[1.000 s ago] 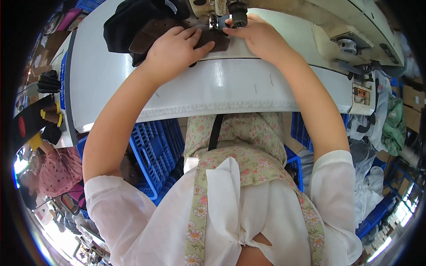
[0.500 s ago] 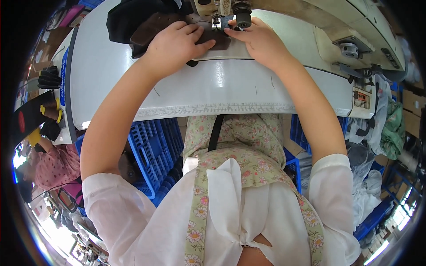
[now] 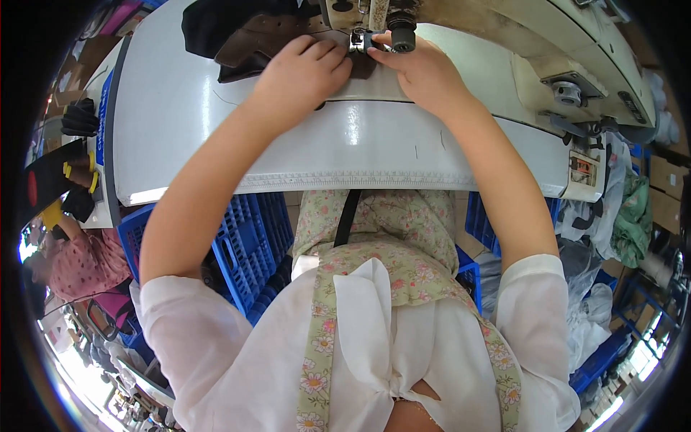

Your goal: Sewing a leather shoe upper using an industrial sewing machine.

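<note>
A dark brown leather piece (image 3: pixel 270 32) with small holes and a black part (image 3: pixel 212 27) lies on the white sewing machine bed, running under the presser foot (image 3: pixel 357 42). Left of the foot, my left hand (image 3: pixel 301 75) rests on the leather with bent fingers drawn together, gripping it against the bed. My right hand (image 3: pixel 425 72) is close by the foot's right side, thumb and forefinger closed around a small spot there. What lies between those fingertips is too hidden to name. The machine head covers the leather's far edge.
The machine arm (image 3: pixel 489 29) rises behind and right of my right hand. A ruler strip (image 3: pixel 360 178) edges the table (image 3: pixel 173 129). Blue crates (image 3: pixel 248 237) stand below it. Another person's pink sleeve (image 3: pixel 90 263) shows at left; clear plastic bags (image 3: pixel 590 309) lie at right.
My left hand has shifted slightly right, nearer the presser foot, and its fingers are drawn closer together. The leather has moved slightly right and away from me. My right hand stays beside the foot.
</note>
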Available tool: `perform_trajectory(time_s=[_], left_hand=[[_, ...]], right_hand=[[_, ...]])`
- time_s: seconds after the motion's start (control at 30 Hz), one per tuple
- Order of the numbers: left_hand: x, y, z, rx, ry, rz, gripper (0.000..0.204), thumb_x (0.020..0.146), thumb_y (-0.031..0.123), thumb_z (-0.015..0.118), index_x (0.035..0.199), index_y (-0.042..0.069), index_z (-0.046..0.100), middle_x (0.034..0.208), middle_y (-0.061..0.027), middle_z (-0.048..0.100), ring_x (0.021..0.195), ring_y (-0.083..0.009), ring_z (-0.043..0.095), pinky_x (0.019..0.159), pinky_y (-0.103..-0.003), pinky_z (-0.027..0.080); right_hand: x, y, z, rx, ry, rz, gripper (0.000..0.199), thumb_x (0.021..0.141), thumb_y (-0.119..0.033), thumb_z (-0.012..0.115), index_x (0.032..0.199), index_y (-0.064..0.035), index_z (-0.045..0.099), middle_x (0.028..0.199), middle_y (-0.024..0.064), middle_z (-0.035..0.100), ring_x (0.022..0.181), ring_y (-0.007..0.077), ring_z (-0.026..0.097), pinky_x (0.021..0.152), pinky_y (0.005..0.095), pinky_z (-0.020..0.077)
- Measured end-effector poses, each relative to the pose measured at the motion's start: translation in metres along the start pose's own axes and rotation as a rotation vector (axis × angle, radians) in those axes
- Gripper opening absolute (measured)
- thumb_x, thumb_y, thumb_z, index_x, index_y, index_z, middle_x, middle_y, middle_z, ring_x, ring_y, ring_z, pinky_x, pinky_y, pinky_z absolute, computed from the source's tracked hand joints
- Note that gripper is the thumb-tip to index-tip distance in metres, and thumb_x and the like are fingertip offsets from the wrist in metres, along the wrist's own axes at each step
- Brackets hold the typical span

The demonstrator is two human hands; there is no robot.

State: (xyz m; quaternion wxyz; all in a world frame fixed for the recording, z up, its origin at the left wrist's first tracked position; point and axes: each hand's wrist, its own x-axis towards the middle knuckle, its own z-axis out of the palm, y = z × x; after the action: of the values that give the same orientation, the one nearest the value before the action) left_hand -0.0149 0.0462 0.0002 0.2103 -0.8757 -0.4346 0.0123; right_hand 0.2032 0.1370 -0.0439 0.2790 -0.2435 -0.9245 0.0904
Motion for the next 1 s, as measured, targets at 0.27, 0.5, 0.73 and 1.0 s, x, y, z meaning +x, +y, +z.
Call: perform_trajectory(time_s=[0.27, 0.5, 0.73, 1.0], left_hand=[[-0.007, 0.014, 0.02, -0.223, 0.178, -0.215, 0.052, 0.072, 0.002, 0.058, 0.121, 0.018, 0.065, 0.118, -0.0026, 0.064, 0.11, -0.0232, 0.058, 0.097, -0.038, 0.045], [-0.003, 0.008, 0.02, -0.268, 0.191, -0.15, 0.049, 0.069, 0.001, 0.06, 0.115, 0.016, 0.069, 0.114, -0.0023, 0.065, 0.109, -0.0234, 0.059, 0.095, -0.037, 0.045], [-0.006, 0.009, 0.023, -0.315, 0.232, -0.181, 0.047, 0.069, 0.002, 0.06, 0.113, 0.015, 0.07, 0.112, -0.0028, 0.065, 0.106, -0.0238, 0.059, 0.094, -0.037, 0.045], [-0.004, -0.002, 0.03, -0.352, 0.347, -0.115, 0.038, 0.072, 0.005, 0.058, 0.107, 0.012, 0.073, 0.102, -0.0042, 0.067, 0.095, -0.0246, 0.062, 0.088, -0.037, 0.048]], right_hand=[[0.004, 0.009, 0.002, 0.028, 0.005, -0.064, 0.033, 0.081, -0.001, 0.057, 0.106, -0.0153, 0.073, 0.104, 0.0058, 0.065, 0.097, 0.0259, 0.061, 0.084, 0.0381, 0.05], [0.002, 0.01, 0.003, -0.025, 0.005, -0.078, 0.032, 0.081, -0.003, 0.059, 0.107, -0.0169, 0.073, 0.109, 0.0052, 0.066, 0.1, 0.026, 0.061, 0.087, 0.0385, 0.0499], [0.003, 0.007, 0.001, 0.013, -0.004, -0.084, 0.032, 0.081, -0.003, 0.059, 0.107, -0.0161, 0.073, 0.109, 0.0055, 0.065, 0.101, 0.0255, 0.061, 0.088, 0.0391, 0.0488], [0.002, 0.001, 0.001, -0.051, -0.017, -0.058, 0.035, 0.079, -0.002, 0.059, 0.107, -0.0166, 0.073, 0.106, 0.0038, 0.063, 0.099, 0.0239, 0.059, 0.087, 0.0379, 0.0483]])
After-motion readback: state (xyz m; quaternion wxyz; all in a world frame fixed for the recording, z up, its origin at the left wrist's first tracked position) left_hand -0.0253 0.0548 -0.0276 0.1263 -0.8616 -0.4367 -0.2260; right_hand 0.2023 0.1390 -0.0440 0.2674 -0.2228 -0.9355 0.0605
